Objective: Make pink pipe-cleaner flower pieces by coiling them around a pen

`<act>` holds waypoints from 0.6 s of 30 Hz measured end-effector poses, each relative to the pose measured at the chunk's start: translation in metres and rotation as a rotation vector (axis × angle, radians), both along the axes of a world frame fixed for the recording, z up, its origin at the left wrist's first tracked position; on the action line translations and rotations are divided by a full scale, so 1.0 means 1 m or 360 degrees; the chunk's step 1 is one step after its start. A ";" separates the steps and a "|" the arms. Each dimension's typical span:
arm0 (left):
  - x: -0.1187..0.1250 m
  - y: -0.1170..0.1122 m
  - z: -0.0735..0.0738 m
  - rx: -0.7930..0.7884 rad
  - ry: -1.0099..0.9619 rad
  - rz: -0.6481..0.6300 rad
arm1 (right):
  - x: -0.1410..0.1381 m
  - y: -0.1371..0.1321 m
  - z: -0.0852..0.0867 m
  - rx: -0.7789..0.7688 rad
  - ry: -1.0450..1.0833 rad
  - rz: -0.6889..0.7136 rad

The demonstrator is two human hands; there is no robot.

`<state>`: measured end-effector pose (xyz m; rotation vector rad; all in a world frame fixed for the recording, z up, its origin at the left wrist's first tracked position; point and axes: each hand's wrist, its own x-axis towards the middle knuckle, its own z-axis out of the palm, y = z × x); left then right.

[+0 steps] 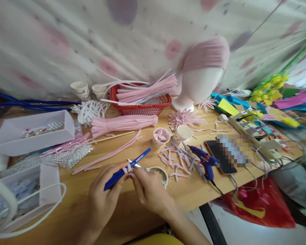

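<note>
My left hand [102, 197] grips a blue pen [129, 167] that points up to the right, with a short pink pipe-cleaner piece [126, 168] wrapped round its barrel. My right hand [149, 190] is closed, its fingertips pinching that pink piece at the pen. Scissors with pale handles [156, 171] lie on the wooden table [188, 194] just beyond my right hand. Cut pink pipe-cleaner bits [177, 160] are scattered to the right of them.
A blue glue gun [205, 162] and a phone [220, 154] lie to the right. A red basket [142, 108] of pink pipe cleaners, a mannequin head [201, 81], paper cups [161, 136], and white boxes of beads [30, 131] stand around. A power strip [252, 131] sits at the right.
</note>
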<state>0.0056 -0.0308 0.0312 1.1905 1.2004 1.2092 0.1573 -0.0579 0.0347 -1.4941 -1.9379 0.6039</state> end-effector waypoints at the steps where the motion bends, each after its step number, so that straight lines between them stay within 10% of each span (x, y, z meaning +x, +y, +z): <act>1: 0.001 0.001 0.001 0.0023 -0.0016 0.0003 | 0.001 0.000 0.000 0.0028 -0.0047 0.0013; 18: 0.005 -0.001 0.004 0.0265 0.0414 -0.0019 | 0.002 -0.012 -0.007 0.0083 -0.0296 0.0200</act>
